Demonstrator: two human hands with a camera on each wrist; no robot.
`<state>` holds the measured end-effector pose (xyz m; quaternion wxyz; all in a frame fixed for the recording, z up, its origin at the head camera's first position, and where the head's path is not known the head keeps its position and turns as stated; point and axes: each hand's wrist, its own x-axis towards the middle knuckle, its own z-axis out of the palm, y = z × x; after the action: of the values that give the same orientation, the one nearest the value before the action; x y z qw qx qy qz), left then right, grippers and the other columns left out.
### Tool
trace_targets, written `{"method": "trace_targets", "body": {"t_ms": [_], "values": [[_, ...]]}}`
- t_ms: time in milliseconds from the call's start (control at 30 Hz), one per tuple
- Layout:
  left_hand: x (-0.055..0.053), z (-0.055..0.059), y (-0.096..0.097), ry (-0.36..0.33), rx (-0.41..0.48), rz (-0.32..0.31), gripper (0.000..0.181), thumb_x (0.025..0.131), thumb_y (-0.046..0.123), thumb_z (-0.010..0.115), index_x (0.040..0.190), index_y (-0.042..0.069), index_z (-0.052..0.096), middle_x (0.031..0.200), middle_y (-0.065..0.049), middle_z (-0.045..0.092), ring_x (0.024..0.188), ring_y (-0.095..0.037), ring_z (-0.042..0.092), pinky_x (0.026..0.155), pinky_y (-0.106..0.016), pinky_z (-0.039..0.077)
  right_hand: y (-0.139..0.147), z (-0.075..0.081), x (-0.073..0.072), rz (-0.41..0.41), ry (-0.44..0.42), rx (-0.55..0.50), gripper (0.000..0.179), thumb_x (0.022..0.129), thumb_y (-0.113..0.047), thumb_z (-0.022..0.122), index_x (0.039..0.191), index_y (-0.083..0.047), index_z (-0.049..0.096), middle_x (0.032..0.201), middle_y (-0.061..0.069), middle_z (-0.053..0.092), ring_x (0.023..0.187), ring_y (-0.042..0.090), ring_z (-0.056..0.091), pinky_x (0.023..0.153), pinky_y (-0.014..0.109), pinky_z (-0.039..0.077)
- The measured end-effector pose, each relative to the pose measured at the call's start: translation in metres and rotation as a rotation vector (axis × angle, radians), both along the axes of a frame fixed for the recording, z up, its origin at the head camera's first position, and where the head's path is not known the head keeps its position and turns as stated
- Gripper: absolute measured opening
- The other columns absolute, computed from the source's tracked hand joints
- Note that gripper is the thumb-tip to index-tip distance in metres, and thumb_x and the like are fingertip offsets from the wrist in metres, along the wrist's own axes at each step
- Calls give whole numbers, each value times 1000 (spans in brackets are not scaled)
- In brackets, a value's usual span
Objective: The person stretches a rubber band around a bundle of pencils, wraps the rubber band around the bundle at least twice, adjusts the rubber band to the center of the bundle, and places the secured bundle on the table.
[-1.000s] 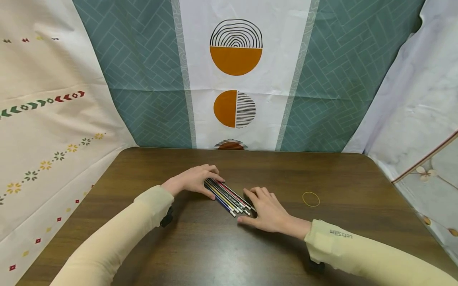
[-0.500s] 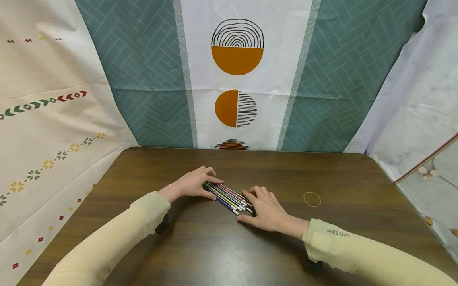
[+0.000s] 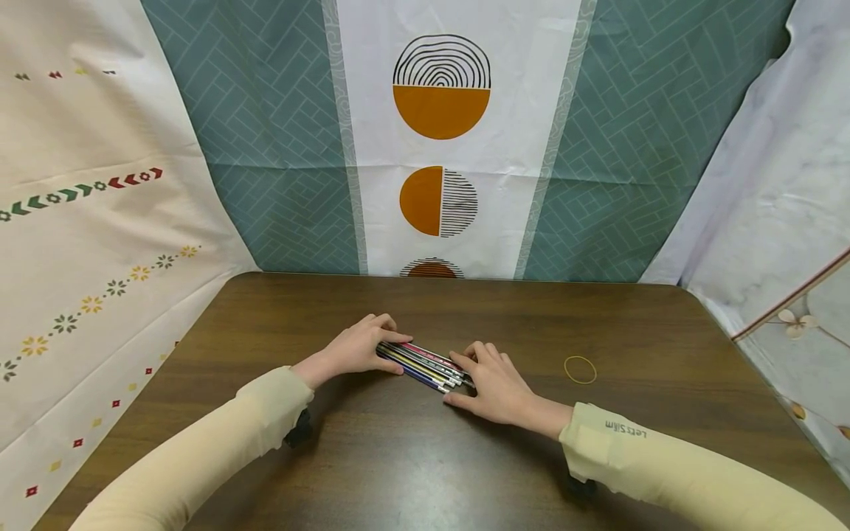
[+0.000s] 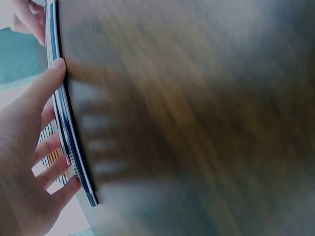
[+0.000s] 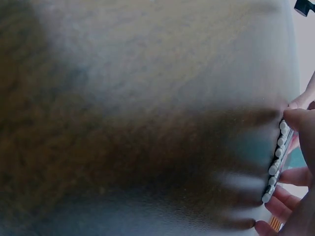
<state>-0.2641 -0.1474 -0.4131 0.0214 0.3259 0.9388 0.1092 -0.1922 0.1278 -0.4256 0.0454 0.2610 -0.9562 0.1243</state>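
Several pencils (image 3: 425, 366) lie side by side on the brown table, slanting down toward the right. My left hand (image 3: 352, 346) holds their left end, thumb on the near side and fingers along the far side. At the other end, my right hand (image 3: 496, 385) spans the bundle between thumb and fingers. In the left wrist view, the left thumb (image 4: 53, 78) presses along a dark blue pencil (image 4: 81, 155). White pencil ends (image 5: 273, 169) form an uneven row in the right wrist view, between the right thumb (image 5: 293, 117) and the fingers.
A yellow rubber band (image 3: 580, 370) lies on the table (image 3: 425, 457), to the right of the right hand. A patterned cloth (image 3: 285, 147) hangs behind the table's far edge, with a cream cloth (image 3: 99, 258) at left and a pale one (image 3: 744, 206) at right.
The pencils have turned a little, their right ends shifting away from me and in between the right thumb and fingers. My left hand has moved slightly left and nearer.
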Motion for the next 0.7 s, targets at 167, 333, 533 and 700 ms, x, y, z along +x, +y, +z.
{"method": "trace_targets", "body": {"t_ms": [167, 333, 533, 700], "values": [[7, 1, 3, -11, 16, 47, 61, 78, 53, 79, 131, 26, 66, 117, -5, 59, 99, -18, 49, 77, -31, 47, 1, 0, -3, -3, 5, -6, 71, 82, -56, 74, 139, -16, 58, 115, 7, 54, 98, 21, 46, 76, 33, 37], [13, 0, 3, -2, 32, 69, 59, 79, 51, 79, 130, 24, 67, 116, -5, 59, 97, -19, 49, 76, -31, 46, 2, 0, -6, -5, 6, -12, 68, 82, -55, 75, 138, -19, 59, 113, 6, 55, 97, 21, 46, 74, 32, 36], [20, -1, 5, 23, 37, 112, 58, 78, 52, 80, 128, 24, 68, 114, -5, 60, 96, -20, 50, 73, -31, 47, 6, 0, -13, -2, -19, -22, 65, 83, -53, 75, 138, -23, 60, 111, 5, 54, 96, 20, 45, 74, 31, 33], [25, -2, 8, 41, 50, 163, 60, 75, 54, 81, 126, 25, 70, 112, -4, 61, 92, -19, 50, 68, -29, 46, 10, 2, -19, 12, -64, -45, 62, 84, -50, 75, 139, -26, 59, 111, 4, 52, 96, 18, 42, 75, 32, 29]]}}
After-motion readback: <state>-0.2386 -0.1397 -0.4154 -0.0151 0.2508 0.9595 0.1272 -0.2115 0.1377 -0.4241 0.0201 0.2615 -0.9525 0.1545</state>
